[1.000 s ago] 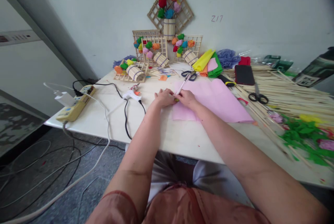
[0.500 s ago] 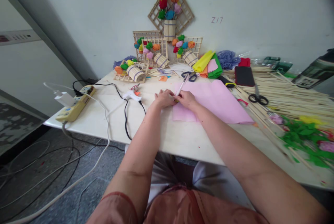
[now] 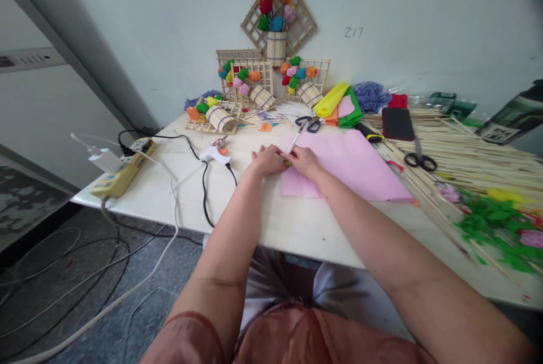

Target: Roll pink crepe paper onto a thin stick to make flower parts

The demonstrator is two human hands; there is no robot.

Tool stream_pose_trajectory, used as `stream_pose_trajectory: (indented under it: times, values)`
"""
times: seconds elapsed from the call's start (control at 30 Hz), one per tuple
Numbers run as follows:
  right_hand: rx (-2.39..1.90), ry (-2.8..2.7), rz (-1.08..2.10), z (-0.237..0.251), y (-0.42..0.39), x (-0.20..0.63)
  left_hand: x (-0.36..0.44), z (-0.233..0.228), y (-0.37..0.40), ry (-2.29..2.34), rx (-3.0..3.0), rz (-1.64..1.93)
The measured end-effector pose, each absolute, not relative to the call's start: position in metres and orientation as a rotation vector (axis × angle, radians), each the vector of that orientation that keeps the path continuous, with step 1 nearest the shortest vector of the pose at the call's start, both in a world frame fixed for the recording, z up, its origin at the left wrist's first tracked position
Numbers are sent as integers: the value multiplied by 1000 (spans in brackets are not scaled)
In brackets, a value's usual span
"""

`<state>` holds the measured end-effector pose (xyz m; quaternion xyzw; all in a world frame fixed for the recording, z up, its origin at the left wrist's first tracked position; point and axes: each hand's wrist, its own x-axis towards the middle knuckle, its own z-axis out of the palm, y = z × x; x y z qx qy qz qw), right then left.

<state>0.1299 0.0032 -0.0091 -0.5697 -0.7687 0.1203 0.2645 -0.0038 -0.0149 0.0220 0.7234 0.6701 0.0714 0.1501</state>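
I am pinching a thin stick (image 3: 296,141) between my two hands, right where the near-left corner of the pink paper sheet (image 3: 352,167) is lying on the bench (image 3: 297,222). My left hand (image 3: 267,159) is curling closed over the stick's lower end on the bare bench just left of the sheet, and my right hand (image 3: 304,161) is closing on it from the other side, resting on the paper itself; the two hands are touching. The stick is slanting up and away from my fingers toward the black-handled scissors (image 3: 309,122) near the back edge. To the left, a white glue gun (image 3: 214,153) is lying with its black cord running to the front edge, and a yellow power strip (image 3: 123,168) is sitting at the left edge. A pile of bamboo sticks (image 3: 466,151) is covering the right side.
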Motion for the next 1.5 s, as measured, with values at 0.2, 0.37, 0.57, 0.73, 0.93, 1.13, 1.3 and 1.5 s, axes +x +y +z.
stream_pose_trajectory:
  times: [0.2,0.37,0.57,0.73,0.93,1.13,1.3,1.5]
  values:
    - [-1522,-2051,332,-10,5,130,-5,21,-13,1910,2096,198]
    - [-1506,-2034,327,-13,7,131,-4,23,-14,1913,2090,185]
    - [-1504,-2039,308,-16,9,132,-5,19,-12,1919,2054,238]
    - [-1506,-2033,318,-14,8,132,-4,10,-4,1952,2026,288]
    - [-1496,-2029,302,-15,9,131,-5,-1,3,1994,2046,371]
    - [-1483,-2010,319,-17,11,131,-5,-5,5,1997,2072,362]
    - [-1463,-2006,302,-17,11,132,-6,-8,8,1988,2095,361]
    - [-1479,-2018,291,-16,10,131,-5,-6,6,1989,2092,353]
